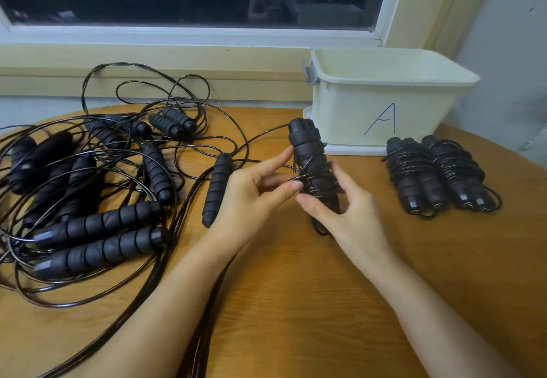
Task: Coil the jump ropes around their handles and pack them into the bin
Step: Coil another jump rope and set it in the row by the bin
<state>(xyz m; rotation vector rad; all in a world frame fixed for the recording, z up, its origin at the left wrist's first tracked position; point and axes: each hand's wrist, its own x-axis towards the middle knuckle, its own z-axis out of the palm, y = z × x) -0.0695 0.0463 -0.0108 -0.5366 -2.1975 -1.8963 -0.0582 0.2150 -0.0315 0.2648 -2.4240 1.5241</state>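
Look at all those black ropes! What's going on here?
A person is coiling a jump rope around its handles: the right hand grips the handles while the left hand pinches the cord against them. Two wound bundles lie by the bin marked A; a tangled pile waits on the table's left.

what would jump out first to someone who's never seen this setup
The left hand and right hand hold a half-wound rope upright over the middle of the table. To the left sprawls a big tangle of loose black ropes and handles. On the right, two coiled bundles lie in front of a cream bin marked A.
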